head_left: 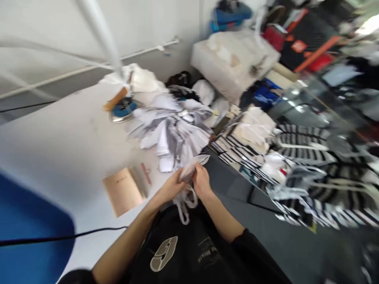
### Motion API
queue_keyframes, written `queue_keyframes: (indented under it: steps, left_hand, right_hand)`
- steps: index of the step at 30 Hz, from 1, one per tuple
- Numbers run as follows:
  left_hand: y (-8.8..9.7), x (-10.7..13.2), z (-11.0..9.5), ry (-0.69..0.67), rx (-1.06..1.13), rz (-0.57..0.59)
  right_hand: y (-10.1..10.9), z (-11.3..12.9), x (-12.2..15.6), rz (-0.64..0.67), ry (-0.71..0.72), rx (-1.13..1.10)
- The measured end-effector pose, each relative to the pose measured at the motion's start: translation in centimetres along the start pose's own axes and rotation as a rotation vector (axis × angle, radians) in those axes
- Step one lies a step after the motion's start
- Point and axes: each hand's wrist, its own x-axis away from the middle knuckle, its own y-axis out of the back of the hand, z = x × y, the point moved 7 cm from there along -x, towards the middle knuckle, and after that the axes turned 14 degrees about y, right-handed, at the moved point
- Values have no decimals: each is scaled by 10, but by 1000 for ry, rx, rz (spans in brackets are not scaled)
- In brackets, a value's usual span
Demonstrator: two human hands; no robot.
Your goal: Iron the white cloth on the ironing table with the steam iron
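Observation:
Close to my body, at the table's near edge, both hands grip a light, pale piece of fabric (189, 170). My left hand (173, 184) has its fingers closed on the fabric's left side. The fingers of my right hand (201, 180) pinch it from the right. Below my hands dangle loose white loops (186, 203) like straps or ties; blur hides how they join the fabric. Just beyond my hands, fanned-out stacks of white cut pieces (174, 126) lie bunched on the white table (89, 138).
An iron (122, 108) with a blue body stands behind the stacks. A tan notebook or box (122, 191) and a red pen-like object (146, 173) lie on the left. Striped fabric (310, 157) fills the right side. A blue surface (29, 228) borders the lower left.

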Motion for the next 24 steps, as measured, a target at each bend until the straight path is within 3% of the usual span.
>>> queue_keyframes:
  steps: [4,8,10,12,15,16,18,21,24]
  left_hand:
    - [-45,-25,-33,-45,-168,49]
    - [-116,-41,-72,-56,-191,99]
    - [-162,-51,-88,-13,-121,121]
    - [-214,-61,-108,-22,-53,118]
    - [-309,-77,-141,-61,-51,144]
    - [-346,-83,-151,-63,-68,182]
    - [-427,-101,-166,-41,-112,297]
    - [-548,-140,-167,45,-199,463]
    - [-640,-189,-152,7,-443,424]
  right_hand:
    - [55,27,-8,-193,-21,-244]
    - [126,78,-6,-96,40,-304]
    - [184,111,3,-2,112,-225]
    - [269,151,17,-69,271,-34]
    - [427,218,48,-545,615,416]
    - [471,233,54,-641,643,556]
    - [543,249,49,-682,590,780]
    - [615,247,19,-579,382,1052]
    - [650,228,-8,-421,186,1227]
